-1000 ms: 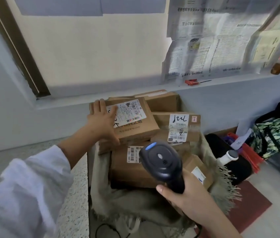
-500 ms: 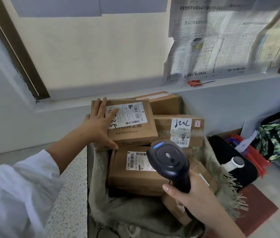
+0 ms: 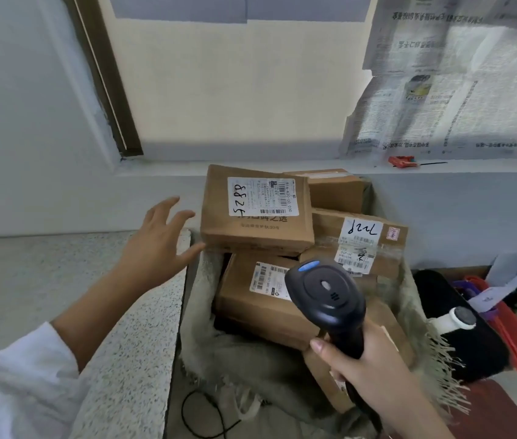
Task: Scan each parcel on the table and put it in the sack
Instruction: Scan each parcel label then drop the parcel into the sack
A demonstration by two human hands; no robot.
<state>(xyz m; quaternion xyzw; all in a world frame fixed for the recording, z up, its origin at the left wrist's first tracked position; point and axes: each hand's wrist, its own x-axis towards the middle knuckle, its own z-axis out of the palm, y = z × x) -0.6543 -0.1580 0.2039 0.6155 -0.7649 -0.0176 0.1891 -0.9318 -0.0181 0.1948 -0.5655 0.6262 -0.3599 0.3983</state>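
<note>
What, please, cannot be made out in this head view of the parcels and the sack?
All in the head view:
- Lower parcel's label: its right part sits behind the scanner.
- Top parcel's label: the fine print is too small and blurred.
- Sack: its bottom is hidden under parcels.
- Table: cut off by the left edge and covered by the sleeve, so any parcels there are unseen.

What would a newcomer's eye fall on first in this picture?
The black scanner, gripped by the right hand, fills the lower middle. Behind it, brown parcels with white labels lie piled in a grey sack beside the speckled table. The left hand, fingers spread, hovers just left of the top parcel.
</note>
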